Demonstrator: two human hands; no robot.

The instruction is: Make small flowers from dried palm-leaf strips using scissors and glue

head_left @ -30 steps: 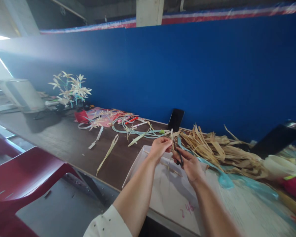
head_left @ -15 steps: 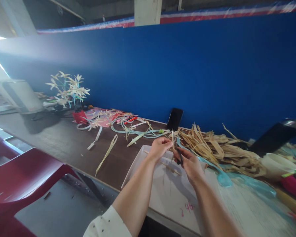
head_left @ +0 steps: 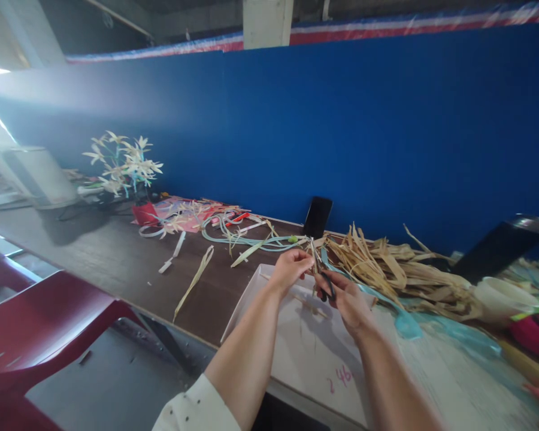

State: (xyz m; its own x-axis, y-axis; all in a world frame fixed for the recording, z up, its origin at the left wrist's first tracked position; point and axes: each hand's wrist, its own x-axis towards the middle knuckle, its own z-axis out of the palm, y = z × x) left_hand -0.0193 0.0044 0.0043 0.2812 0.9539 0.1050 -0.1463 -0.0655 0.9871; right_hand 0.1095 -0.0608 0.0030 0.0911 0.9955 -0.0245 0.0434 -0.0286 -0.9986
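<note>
Black-handled scissors [head_left: 327, 286] are gripped in my right hand [head_left: 345, 297], blades pointing up and away. My left hand [head_left: 293, 269] is closed in a pinch beside the blades, on a thin pale strip of husk [head_left: 315, 272]. Both hands are over a white box lid [head_left: 314, 353] with pink handwritten marks, and small husk scraps [head_left: 312, 307] lie in it. Just beyond the hands is a pile of dry husks [head_left: 386, 269]. A black phone [head_left: 318, 216] leans against the blue partition.
On the left stand a husk flower arrangement [head_left: 130, 161] in a red pot and a pale kettle-like container [head_left: 38, 176]. Cords, pens and strips litter the brown table [head_left: 130, 263]. A white bowl [head_left: 505, 299] and a dark bottle [head_left: 503, 248] are at right; a red chair [head_left: 49, 323] is at lower left.
The scissors' blades have shifted slightly and look tilted a little more to the left. Both hands have stayed nearly in place.
</note>
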